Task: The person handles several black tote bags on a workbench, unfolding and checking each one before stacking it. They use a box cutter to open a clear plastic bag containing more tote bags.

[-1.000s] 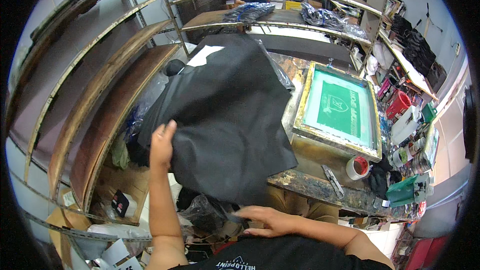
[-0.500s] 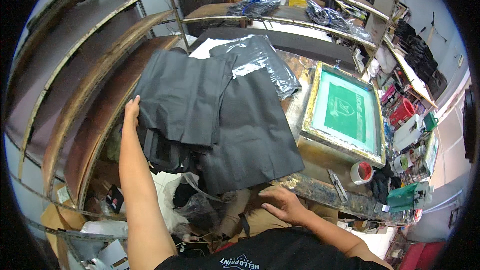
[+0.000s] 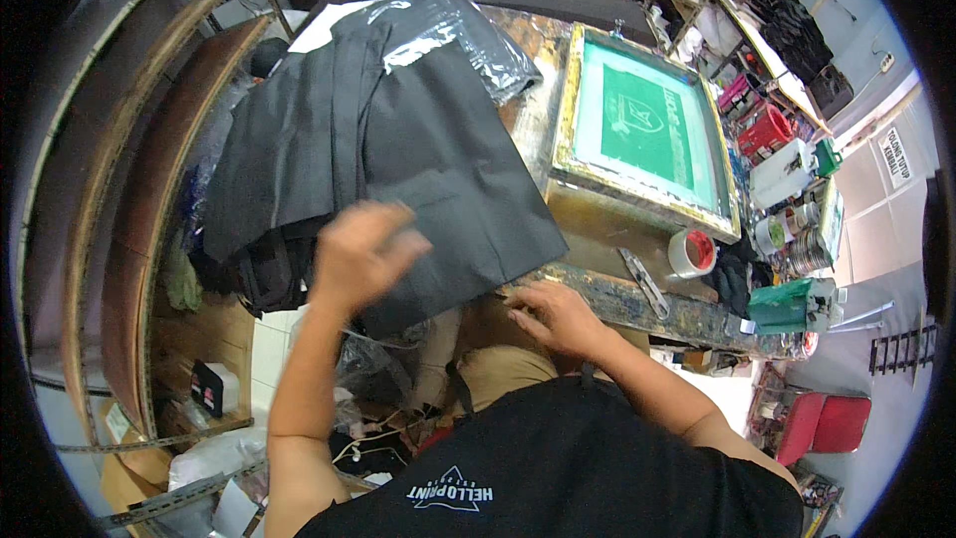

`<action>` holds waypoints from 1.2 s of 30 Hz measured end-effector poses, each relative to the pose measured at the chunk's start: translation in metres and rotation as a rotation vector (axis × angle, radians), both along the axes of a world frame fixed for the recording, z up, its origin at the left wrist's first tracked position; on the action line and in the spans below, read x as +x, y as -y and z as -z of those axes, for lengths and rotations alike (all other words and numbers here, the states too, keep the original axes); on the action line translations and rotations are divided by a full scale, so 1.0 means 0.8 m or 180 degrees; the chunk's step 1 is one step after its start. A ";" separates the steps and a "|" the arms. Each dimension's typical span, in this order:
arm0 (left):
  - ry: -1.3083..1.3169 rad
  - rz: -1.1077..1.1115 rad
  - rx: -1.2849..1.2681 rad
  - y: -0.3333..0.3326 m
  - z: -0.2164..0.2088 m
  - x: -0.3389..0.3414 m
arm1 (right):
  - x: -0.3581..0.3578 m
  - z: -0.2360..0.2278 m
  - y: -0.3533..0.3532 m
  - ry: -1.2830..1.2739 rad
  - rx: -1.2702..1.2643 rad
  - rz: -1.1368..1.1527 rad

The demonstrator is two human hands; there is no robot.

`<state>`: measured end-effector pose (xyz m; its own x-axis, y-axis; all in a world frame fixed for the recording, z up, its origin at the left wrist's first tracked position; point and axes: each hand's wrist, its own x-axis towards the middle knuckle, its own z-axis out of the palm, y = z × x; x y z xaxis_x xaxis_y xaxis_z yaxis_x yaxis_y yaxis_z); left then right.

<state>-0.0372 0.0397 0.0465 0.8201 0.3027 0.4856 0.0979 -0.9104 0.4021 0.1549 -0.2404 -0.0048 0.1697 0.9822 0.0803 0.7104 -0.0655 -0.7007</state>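
Left hand (image 3: pixel 357 257) raised with loosely curled, blurred fingers; right hand (image 3: pixel 554 316) lies flat, palm down.

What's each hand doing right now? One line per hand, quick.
Left hand: blurred, over the black cloth, fingers loosely curled; whether it holds anything cannot be told.
Right hand: open, empty, fingers on the table edge.

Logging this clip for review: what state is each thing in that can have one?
Black fabric pieces: piled flat, fanned out, overhanging the table edge.
Clear plastic bag: crumpled, lying on the pile's far end.
Green-mesh printing screen in a yellow frame: lying flat.
Roll of tape with a red core: lying on its side.
Left hand: open, blurred, over the fabric.
Right hand: resting on the table edge, empty.
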 end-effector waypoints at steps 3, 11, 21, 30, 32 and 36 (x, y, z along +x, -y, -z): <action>-0.0776 0.0007 0.0158 0.087 0.036 0.002 | -0.003 -0.007 -0.007 0.0003 -0.0017 -0.0042; -0.0837 -0.0128 -0.0041 0.089 0.077 -0.003 | -0.006 -0.002 0.007 -0.0224 0.0075 -0.0080; -0.0524 0.0210 -0.0027 0.087 0.068 0.001 | -0.014 -0.004 0.020 -0.0487 0.0139 -0.0166; 0.0378 -0.0530 -0.0384 0.058 -0.028 0.034 | -0.023 -0.010 -0.010 -0.0329 0.0994 -0.0337; 0.0276 -0.0534 -0.0465 0.052 -0.038 0.035 | -0.029 -0.021 -0.025 -0.0164 0.1176 -0.0404; 0.0092 -0.0537 -0.1036 0.051 -0.036 0.036 | -0.034 -0.028 -0.045 -0.0166 0.1270 -0.0402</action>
